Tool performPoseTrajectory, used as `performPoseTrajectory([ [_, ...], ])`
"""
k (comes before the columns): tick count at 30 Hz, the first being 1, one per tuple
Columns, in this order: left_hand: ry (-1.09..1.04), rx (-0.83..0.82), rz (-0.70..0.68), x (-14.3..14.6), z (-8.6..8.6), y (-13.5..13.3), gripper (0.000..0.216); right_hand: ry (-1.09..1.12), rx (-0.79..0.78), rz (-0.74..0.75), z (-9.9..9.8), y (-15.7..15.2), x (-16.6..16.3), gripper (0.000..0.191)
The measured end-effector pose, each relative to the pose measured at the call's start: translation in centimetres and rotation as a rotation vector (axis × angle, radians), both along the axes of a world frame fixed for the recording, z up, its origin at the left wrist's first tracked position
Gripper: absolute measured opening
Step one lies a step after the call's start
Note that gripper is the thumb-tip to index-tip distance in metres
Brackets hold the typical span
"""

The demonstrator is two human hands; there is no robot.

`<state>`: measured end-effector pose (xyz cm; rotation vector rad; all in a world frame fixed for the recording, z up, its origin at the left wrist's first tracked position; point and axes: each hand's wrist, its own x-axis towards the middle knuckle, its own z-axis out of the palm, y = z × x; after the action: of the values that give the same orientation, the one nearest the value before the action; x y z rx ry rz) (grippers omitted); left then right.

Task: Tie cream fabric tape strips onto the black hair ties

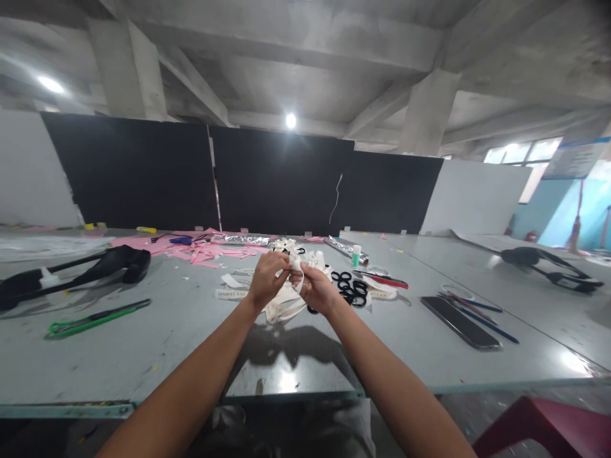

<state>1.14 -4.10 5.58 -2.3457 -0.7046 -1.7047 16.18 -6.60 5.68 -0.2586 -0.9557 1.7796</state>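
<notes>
Over the middle of the table, both hands meet around a white ribbon (296, 262). My left hand (268, 277) pinches it from the left with curled fingers. From the other side my right hand (312, 287) grips the same ribbon, and a loose end hangs by its fingers. Beneath and behind them lies a pile of cream ribbon strips (281, 310), some printed with lettering too small to read. Several black rings (351, 289) lie just right of my right hand. The exact fold of the ribbon is partly hidden by my fingers.
A green cutter (95, 318) lies left, near a black strapped item (114, 262). Right are a red-handled tool (386, 280), a green-and-white bottle (356, 256), a phone (461, 322) and pens (487, 321). Pink scraps (200, 251) and foil rolls (243, 240) lie behind.
</notes>
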Motion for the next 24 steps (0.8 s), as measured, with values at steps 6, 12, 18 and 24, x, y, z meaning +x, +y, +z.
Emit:
performPoseTrajectory([
  [6, 0.044, 0.018, 0.066, 0.0, 0.1, -0.3, 0.016, -0.022, 0.055, -0.104, 0.1, -0.2, -0.3, 0.011],
  [12, -0.046, -0.144, -0.137, 0.9, 0.3, -1.2, 0.020, -0.031, 0.082, -0.228, 0.3, 0.3, -0.1, 0.012],
  [18, -0.272, -0.443, -0.235, 1.7, -0.5, -0.2, 0.019, -0.133, 0.141, -0.209, -0.9, 1.0, 0.1, 0.019],
  [24, -0.271, -0.380, -0.135, 1.5, -0.7, 0.2, 0.019, -0.203, 0.123, -0.272, -1.1, 1.3, 0.1, 0.023],
])
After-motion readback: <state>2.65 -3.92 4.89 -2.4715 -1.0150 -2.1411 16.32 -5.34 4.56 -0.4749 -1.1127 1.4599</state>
